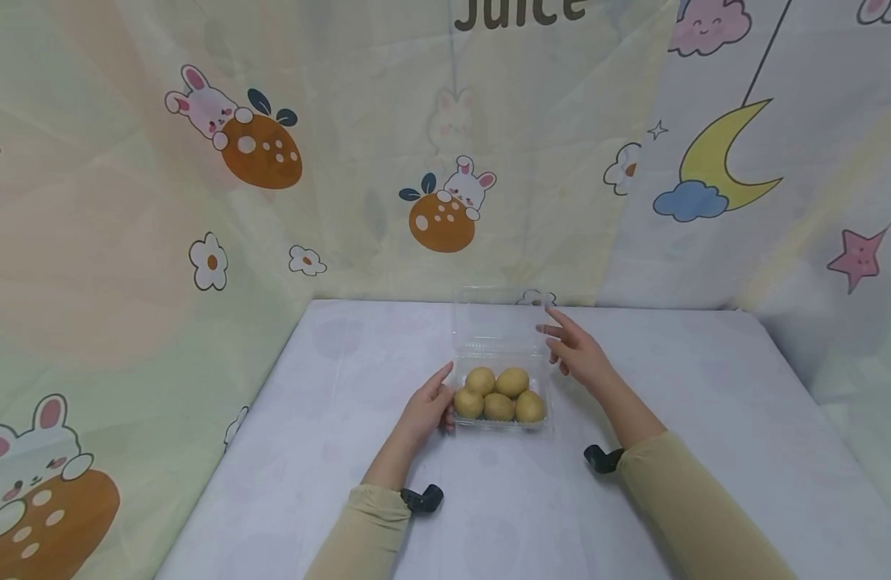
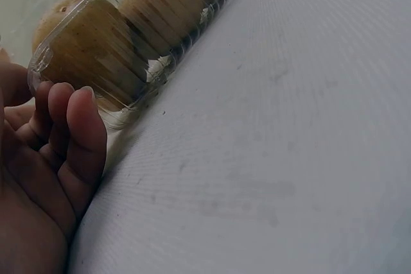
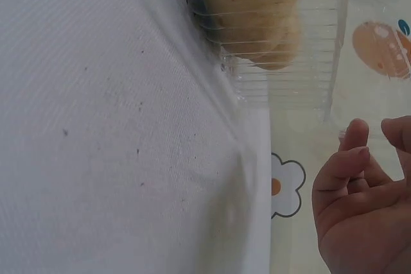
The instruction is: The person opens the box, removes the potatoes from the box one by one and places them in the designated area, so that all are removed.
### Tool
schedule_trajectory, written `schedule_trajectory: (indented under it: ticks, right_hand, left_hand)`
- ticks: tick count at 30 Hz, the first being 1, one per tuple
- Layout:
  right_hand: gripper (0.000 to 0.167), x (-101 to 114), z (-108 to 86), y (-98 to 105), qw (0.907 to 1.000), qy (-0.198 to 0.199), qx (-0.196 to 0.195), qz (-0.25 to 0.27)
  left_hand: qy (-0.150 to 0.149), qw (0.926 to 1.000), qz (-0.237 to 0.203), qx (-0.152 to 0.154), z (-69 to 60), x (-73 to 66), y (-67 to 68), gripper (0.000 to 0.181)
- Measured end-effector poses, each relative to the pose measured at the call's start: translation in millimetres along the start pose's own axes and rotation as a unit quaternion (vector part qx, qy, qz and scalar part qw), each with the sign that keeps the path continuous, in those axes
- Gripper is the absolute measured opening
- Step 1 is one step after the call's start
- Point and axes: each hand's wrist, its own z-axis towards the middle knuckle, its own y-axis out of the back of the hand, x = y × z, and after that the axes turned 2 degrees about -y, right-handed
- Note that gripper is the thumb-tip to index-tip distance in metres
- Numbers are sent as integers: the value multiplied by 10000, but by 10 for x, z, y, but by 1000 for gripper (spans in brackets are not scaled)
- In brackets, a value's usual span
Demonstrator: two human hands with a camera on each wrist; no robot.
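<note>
A clear plastic clamshell box (image 1: 503, 427) sits on the table with its lid (image 1: 499, 326) raised at the back. Several yellow-brown round potatoes (image 1: 499, 407) lie inside, close together in two rows. My left hand (image 1: 425, 404) grips the box's left side, its index finger stretched along the edge. In the left wrist view, curled fingertips (image 2: 83, 104) press on the box corner near the thumb. My right hand (image 1: 578, 354) is at the lid's right edge, index finger extended and other fingers loosely bent. Whether the right fingertips pinch the lid is hard to tell.
A white cloth covers the table (image 1: 329, 387). Behind it hangs a printed curtain (image 1: 373, 145) with rabbits, flowers and a moon. Black wrist-worn devices (image 1: 424, 499) show at both sleeves.
</note>
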Motion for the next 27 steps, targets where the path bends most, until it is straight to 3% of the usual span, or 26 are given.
schedule_trajectory:
  ticks: [17, 27]
  right_hand:
    - [77, -80, 201, -40, 9991, -327, -55, -275]
    - [69, -159, 301, -46, 9964, -658, 85, -520]
  left_hand:
    - [-11, 10000, -16, 15, 2, 31, 4, 52]
    - [-19, 10000, 3, 1, 5, 29, 9, 51]
